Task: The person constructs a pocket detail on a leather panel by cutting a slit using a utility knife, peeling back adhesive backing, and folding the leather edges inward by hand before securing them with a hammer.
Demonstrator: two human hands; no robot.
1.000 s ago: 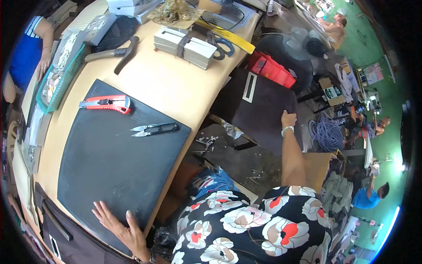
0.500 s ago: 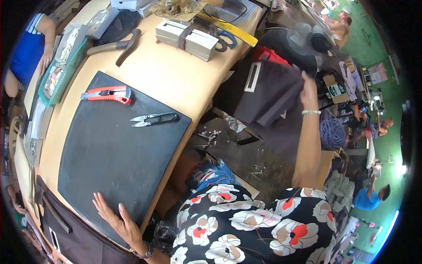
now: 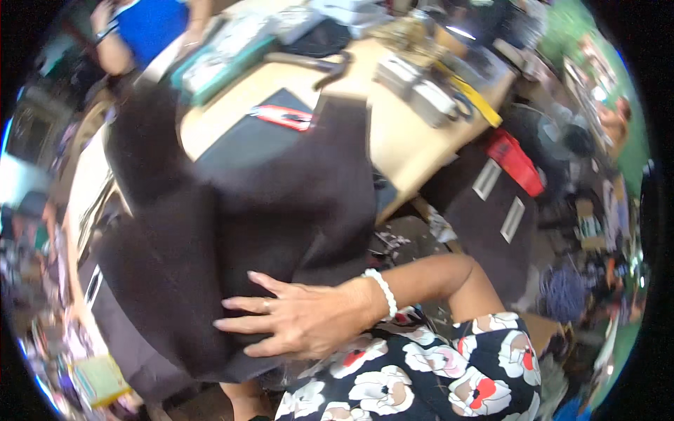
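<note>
A large dark brown cloth piece (image 3: 281,210), partly blurred, is raised and folded over the near side of the work table. My right hand (image 3: 302,319) lies across its lower part with the fingers spread apart. From below comes my left forearm (image 3: 244,398), its hand hidden behind the cloth. Past the cloth's upper edge shows a dark cutting board (image 3: 235,144) with a red utility knife (image 3: 284,117) on it. At the lower left, another dark cloth piece (image 3: 137,337) hangs by the table edge.
On the table's far side are a hammer (image 3: 302,62), a teal basket (image 3: 200,88), a strapped bundle of strips (image 3: 418,84) and a yellow ruler (image 3: 474,98). To the right lie dark pieces with white-framed slots (image 3: 484,224) and a red cloth (image 3: 518,163). A person in blue (image 3: 151,35) is across the table.
My right hand has swung from the right side to the front, and dark cloth now covers much of the board. My left hand, flat on the board before, is now hidden. The view has shifted left.
</note>
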